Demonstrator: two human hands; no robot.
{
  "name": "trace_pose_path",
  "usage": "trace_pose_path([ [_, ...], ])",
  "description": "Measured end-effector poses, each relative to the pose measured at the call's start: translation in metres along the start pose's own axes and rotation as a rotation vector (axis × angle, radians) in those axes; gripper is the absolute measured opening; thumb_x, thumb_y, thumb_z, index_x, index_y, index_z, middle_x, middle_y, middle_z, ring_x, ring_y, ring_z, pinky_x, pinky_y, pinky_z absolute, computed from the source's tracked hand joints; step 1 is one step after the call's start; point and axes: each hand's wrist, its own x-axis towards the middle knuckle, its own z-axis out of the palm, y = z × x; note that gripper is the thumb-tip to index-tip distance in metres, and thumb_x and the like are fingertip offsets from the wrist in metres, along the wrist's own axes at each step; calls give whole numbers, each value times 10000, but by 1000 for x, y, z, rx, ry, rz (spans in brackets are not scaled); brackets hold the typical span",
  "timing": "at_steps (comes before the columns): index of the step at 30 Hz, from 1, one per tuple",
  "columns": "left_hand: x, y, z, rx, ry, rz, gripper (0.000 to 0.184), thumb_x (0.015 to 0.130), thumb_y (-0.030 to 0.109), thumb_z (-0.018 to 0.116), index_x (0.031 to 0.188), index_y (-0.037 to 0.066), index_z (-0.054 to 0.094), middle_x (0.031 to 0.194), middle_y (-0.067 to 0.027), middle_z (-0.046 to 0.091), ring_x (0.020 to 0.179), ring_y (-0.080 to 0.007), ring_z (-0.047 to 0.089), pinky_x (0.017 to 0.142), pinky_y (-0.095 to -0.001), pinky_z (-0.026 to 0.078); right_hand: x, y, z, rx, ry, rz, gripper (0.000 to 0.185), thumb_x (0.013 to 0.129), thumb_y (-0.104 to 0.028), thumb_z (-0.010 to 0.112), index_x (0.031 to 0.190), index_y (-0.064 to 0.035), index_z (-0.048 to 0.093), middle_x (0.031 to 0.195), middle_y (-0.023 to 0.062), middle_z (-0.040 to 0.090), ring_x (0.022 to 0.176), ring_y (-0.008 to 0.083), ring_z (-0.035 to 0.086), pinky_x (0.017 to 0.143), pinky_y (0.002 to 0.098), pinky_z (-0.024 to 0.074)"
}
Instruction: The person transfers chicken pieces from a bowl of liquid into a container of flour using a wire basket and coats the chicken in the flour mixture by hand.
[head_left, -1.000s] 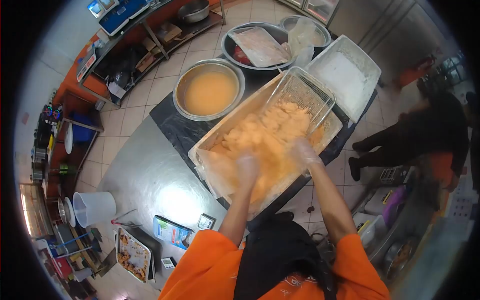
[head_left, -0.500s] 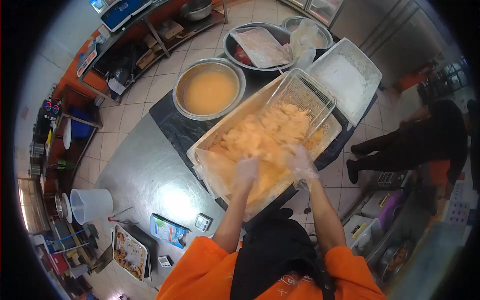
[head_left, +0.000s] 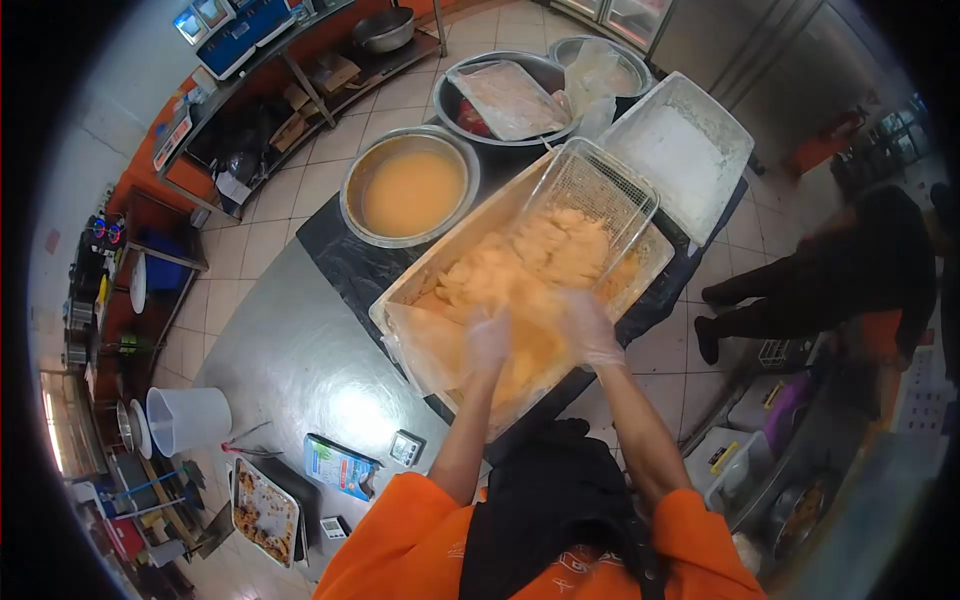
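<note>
A long tub holds orange-yellow breading and coated pieces. My left hand, in a clear glove, is down in the near part of the tub at the breading; its fingertips are blurred. My right hand, gloved too, is over the same breading by the tub's right side, its fingers smeared by motion. What either hand holds cannot be made out. A wire basket lies over the far end of the tub, with coated pieces at its near end. Clear plastic lies in the tub's near left corner.
Beyond the tub are a bowl of orange liquid, a bowl with a bagged slab and a bin of white powder. A tray of browned bits, a white bucket and timers are left. A person in dark clothes stands right.
My right hand has moved a little left and in toward the middle of the breading. My left hand remains at the near left part. The view has shifted slightly.
</note>
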Motion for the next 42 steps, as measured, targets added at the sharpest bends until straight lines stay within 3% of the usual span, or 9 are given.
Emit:
trace_pose_path([
  [3,28,-28,22,75,175,194,290,883,267,518,982,12,615,963,-198,631,926,-334,617,790,-427,480,15,45,13,-590,44,-80,286,772,-97,579,1041,-33,650,997,216,643,932,353,626,785,408,499],
  [11,54,-28,49,620,180,375,172,799,179,570,922,79,636,903,-131,657,870,-301,641,723,-394,513,0,4,-9,-193,-68,-37,347,774,-119,607,1113,-53,638,1009,236,632,893,358,629,768,389,503],
  [14,50,-28,35,365,18,219,159,830,199,602,948,96,632,914,-113,661,894,-263,639,710,-379,518,-8,7,-15,-53,44,-22,404,777,-107,636,1176,-48,615,1068,203,650,927,302,645,815,345,496],
  [16,35,-8,14,-463,-219,-398,156,894,200,585,994,84,616,949,-105,653,900,-228,632,704,-367,519,-15,-7,-20,-9,15,26,423,782,-104,647,1198,-39,601,1092,184,654,962,266,639,841,332,486],
  [19,30,-29,37,-1471,-401,-525,159,927,150,551,1039,48,600,983,-100,640,862,-203,619,712,-351,512,-15,1,-13,23,-14,-4,453,787,-102,664,1226,-24,582,1122,157,656,1008,207,624,874,314,470],
  [23,14,-19,46,-1505,-322,-608,202,928,127,541,1095,20,583,1003,-100,634,863,-202,611,736,-332,502,-2,29,17,180,65,-214,451,790,-96,672,1223,-5,581,1123,141,653,1010,173,610,873,304,466],
  [35,12,-37,32,268,-54,335,357,933,338,507,1002,0,601,885,-83,623,862,-185,593,732,-343,461,-10,-33,-4,-120,155,-54,238,794,-99,601,1010,-10,651,925,172,654,819,273,640,761,357,498],
  [37,17,-33,32,-593,-120,-357,409,960,359,443,1077,-6,585,980,-142,645,939,-213,600,782,-355,456,7,9,11,-449,65,-214,202,795,-94,574,966,-9,641,920,178,649,840,303,633,775,380,496],
  [42,10,-22,30,-974,-110,-455,404,977,343,426,1112,7,605,1098,-208,631,1001,-291,599,836,-380,449,20,47,16,-599,55,-237,130,794,-77,517,863,-6,601,920,203,624,910,356,609,802,423,488],
])
